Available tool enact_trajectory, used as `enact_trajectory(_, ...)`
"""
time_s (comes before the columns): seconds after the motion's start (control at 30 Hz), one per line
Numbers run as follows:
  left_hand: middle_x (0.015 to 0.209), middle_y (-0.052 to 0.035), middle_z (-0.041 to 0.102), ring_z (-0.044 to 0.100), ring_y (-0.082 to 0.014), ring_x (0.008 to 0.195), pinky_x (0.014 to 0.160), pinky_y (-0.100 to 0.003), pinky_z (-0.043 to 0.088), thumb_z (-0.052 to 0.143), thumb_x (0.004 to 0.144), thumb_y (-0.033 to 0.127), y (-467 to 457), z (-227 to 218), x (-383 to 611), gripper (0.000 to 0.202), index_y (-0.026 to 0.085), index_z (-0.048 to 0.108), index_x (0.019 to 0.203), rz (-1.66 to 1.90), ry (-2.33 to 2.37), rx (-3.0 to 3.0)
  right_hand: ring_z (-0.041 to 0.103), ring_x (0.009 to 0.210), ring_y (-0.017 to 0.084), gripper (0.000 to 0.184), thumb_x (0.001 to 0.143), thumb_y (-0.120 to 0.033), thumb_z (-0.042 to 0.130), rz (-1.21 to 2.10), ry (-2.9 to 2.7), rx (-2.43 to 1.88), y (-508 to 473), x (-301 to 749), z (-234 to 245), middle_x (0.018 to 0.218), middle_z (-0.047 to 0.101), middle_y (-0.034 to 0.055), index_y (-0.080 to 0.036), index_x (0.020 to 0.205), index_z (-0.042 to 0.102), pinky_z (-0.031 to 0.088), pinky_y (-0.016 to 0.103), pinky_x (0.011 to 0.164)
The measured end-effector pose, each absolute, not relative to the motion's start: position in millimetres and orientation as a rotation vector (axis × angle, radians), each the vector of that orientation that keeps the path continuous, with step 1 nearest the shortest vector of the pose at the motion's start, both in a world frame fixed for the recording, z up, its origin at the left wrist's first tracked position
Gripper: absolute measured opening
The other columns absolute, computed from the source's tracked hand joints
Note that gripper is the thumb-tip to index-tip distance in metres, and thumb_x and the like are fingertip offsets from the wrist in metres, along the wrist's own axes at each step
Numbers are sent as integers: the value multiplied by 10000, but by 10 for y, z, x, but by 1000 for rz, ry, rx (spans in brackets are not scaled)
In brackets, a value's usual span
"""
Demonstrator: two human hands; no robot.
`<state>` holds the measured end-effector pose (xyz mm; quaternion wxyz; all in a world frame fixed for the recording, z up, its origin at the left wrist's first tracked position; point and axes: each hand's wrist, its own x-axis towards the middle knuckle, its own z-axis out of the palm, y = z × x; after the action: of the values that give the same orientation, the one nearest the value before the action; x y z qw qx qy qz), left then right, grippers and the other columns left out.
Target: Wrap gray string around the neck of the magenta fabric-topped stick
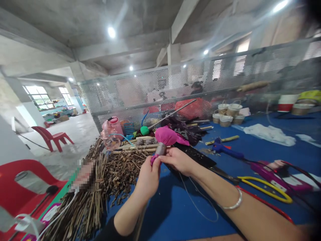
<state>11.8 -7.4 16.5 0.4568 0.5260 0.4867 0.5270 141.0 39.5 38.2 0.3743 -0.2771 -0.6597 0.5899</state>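
Left hand (148, 177) and right hand (181, 162) tight on magenta bundle (166, 136) near grey band (161, 149), lower end hidden.

One head-worn camera looks forward and down across the blue surface (175, 214) from close above its near edge.

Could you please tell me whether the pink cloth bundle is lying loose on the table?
No, the left grip and right grip both hold the pink cloth bundle near its grey band.
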Motion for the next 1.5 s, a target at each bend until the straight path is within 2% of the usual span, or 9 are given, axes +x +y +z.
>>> enact_trajectory(0.17,545,74,398,270,-36,359,325,-149,179,436,803,548,-89,215,20,344,209,400,760,1219,1168,1067,416,516,89,324,737,-447,614,1297,-1721,-689,404,1371,246,568,492,-18,-127,768,571,302,214,473)
enact_trajectory(0.33,553,80,393,235,-21,357,321,-127,188,464,792,546,-141,220,-20,349,210,374,760,1207,1087,923,326,477,71,297,763,-409,591,1165,-1755,-713,276,1421,228,519,410,-40,-143,641,545,257,219,460)
enact_trajectory(0.83,511,101,227,45,-6,375,291,-88,95,510,812,465,-221,214,-70,315,152,477,797,886,539,649,221,379,32,294,709,-397,665,1419,-1599,-543,289,1484,216,427,340,-80,-143,634,536,141,214,382)
enact_trajectory(0.97,505,100,167,13,-5,357,286,-73,47,456,867,340,-175,129,-114,222,152,460,750,768,370,487,203,344,26,337,661,-399,707,1609,-1523,-515,346,1469,151,459,376,-103,-174,825,518,121,190,345)
enact_trajectory(1.03,490,97,174,35,-1,332,277,-69,44,418,883,331,-135,78,-128,250,154,446,709,723,373,468,171,330,31,403,669,-426,695,1739,-1541,-491,378,1471,111,433,335,-122,-183,930,507,109,186,331)
enact_trajectory(1.13,471,74,292,174,-9,296,261,-98,175,377,876,444,-72,24,-107,359,151,463,688,698,557,551,141,327,29,360,698,-437,668,1775,-1555,-536,420,1475,70,395,277,-127,-154,875,534,86,193,329)
enact_trajectory(1.3,760,-44,590,520,-89,437,439,-248,474,292,826,620,-80,57,-17,526,161,530,924,1029,910,803,297,368,32,322,650,-392,707,1621,-1485,-645,411,1426,103,499,470,-52,-125,731,547,158,208,358)
enact_trajectory(1.4,698,-4,564,475,-72,395,372,-205,397,423,782,616,-160,97,37,468,176,507,919,1029,982,936,330,397,45,332,636,-396,711,1563,-1485,-708,370,1379,134,503,466,-52,-124,728,546,199,211,384)
enact_trajectory(1.5,529,75,398,300,-26,332,302,-130,176,514,743,591,-213,105,78,408,193,429,763,1075,1057,941,295,398,42,345,657,-423,690,1485,-1537,-767,353,1370,144,488,436,-68,-123,756,552,192,211,396)
